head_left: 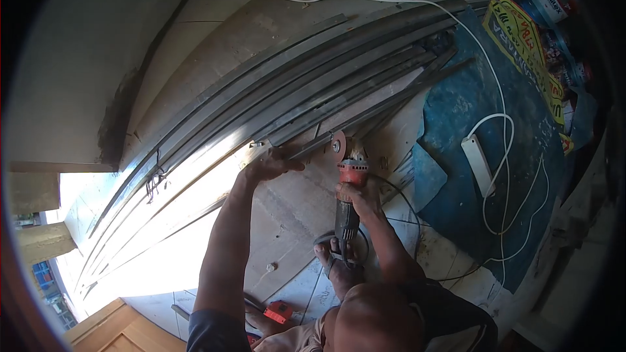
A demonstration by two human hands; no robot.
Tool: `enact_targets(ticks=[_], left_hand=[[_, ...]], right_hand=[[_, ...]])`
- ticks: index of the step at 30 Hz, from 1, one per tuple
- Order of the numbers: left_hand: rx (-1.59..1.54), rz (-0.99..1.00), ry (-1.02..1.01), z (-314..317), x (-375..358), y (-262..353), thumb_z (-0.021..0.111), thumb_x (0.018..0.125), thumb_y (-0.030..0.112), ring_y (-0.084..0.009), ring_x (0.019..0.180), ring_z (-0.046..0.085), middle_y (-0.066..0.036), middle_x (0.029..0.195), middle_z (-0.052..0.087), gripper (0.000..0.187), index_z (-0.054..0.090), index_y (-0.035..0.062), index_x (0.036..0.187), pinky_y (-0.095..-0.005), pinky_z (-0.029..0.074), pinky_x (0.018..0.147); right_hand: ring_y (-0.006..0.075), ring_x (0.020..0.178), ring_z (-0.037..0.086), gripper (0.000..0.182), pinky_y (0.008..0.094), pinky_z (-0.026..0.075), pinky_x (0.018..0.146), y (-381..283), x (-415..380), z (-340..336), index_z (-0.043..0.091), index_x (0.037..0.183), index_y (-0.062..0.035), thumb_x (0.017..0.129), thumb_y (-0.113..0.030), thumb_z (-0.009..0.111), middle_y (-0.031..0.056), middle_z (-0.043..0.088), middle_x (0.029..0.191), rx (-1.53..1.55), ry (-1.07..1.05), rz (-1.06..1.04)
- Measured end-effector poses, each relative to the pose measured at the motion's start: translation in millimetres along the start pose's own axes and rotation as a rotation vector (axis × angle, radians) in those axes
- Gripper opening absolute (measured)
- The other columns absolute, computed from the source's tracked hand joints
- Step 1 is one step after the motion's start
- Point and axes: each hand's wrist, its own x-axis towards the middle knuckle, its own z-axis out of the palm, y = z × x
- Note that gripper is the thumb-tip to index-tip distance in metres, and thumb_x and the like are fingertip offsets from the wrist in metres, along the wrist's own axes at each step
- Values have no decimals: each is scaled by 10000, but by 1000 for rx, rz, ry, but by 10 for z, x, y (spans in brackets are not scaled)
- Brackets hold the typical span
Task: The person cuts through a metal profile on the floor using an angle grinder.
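My right hand [360, 197] is wrapped around the body of a red and black angle grinder [353, 172]. The grinder points away from me, its reddish cutting disc [339, 146] standing on edge close to a long metal profile [365, 115]. At the near end of that profile, my left hand [272, 163] has its fingers curled over the metal, just left of the disc. The undersides of these fingers are hidden.
Long metal profiles [306, 78] lie bundled across the floor. To the right, a white power strip [478, 164] with looping cables rests on a blue sheet [456, 124]. Paint cans [549, 5] stand at the far right. A red tape measure [278, 311] is near my feet.
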Motion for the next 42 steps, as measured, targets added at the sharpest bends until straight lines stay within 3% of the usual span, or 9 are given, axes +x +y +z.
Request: enact_targets(ticks=[5, 7, 20, 23, 25, 29, 31, 38, 42], left_hand=[[-20, 31, -1, -25, -26, 28, 772, 869, 410, -176, 897, 598, -47, 1026, 722, 575, 660, 191, 1389, -338, 474, 807], [3, -66, -42, -75, -95, 184, 815, 820, 361, -268, 1186, 628, -96, 1299, 711, 664, 626, 193, 1434, -403, 471, 1020], [-32, -33, -24, -54, -103, 132, 774, 876, 388, -226, 1037, 626, -98, 1187, 724, 539, 687, 159, 1356, -383, 483, 933], [55, -24, -56, -58, -90, 139, 792, 854, 325, -270, 1249, 612, -105, 1321, 704, 614, 628, 196, 1431, -404, 443, 1088], [89, 106, 13, -8, -24, -19, 776, 880, 377, -212, 1001, 633, -102, 1114, 737, 558, 663, 179, 1389, -385, 485, 918], [72, 159, 42, 12, -27, -44, 776, 882, 395, -233, 1019, 636, -113, 1156, 739, 633, 602, 196, 1457, -392, 488, 932], [62, 37, -13, -45, -165, 202, 768, 895, 399, -284, 1350, 549, -130, 1436, 629, 619, 606, 177, 1449, -414, 412, 1132], [178, 184, 178, 116, -270, 67, 780, 891, 438, -277, 1302, 598, -126, 1383, 666, 640, 607, 172, 1447, -418, 445, 1111], [118, 7, 86, 89, -366, 191, 798, 872, 428, -286, 1061, 714, -124, 1190, 750, 643, 623, 158, 1428, -426, 549, 934]], right_hand=[[150, 788, 647, 411, 314, 570, 698, 49, 44, -37, 614, 1120, -4, 788, -122, 825, 61, 619, 962, -32, -42, -15], [150, 785, 642, 431, 313, 560, 701, -7, 19, 0, 613, 1142, 4, 786, -120, 822, 55, 619, 965, -23, -15, 16], [136, 837, 637, 389, 306, 533, 753, 81, 76, -19, 636, 1111, 2, 785, -129, 803, 58, 650, 982, -101, 33, -10], [141, 840, 637, 393, 309, 534, 758, 5, 47, 17, 635, 1110, 1, 784, -136, 806, 56, 648, 976, -71, 29, -9], [139, 836, 637, 391, 310, 534, 756, -4, 50, 12, 633, 1107, 1, 783, -133, 804, 52, 643, 968, -79, 36, -17], [134, 828, 635, 377, 307, 530, 734, -3, 51, -3, 625, 1090, -5, 782, -130, 803, 48, 639, 964, -77, 21, -3], [130, 802, 632, 359, 302, 526, 705, 32, 82, -58, 617, 1071, -14, 784, -125, 802, 43, 635, 953, -60, -30, 50], [134, 716, 630, 325, 297, 522, 646, -19, 4, -161, 606, 1053, -12, 788, -80, 781, 37, 617, 870, 82, -11, -23], [136, 681, 633, 321, 297, 530, 625, -403, -112, -179, 594, 1053, -9, 782, -49, 761, 42, 612, 850, 51, -70, -31]])
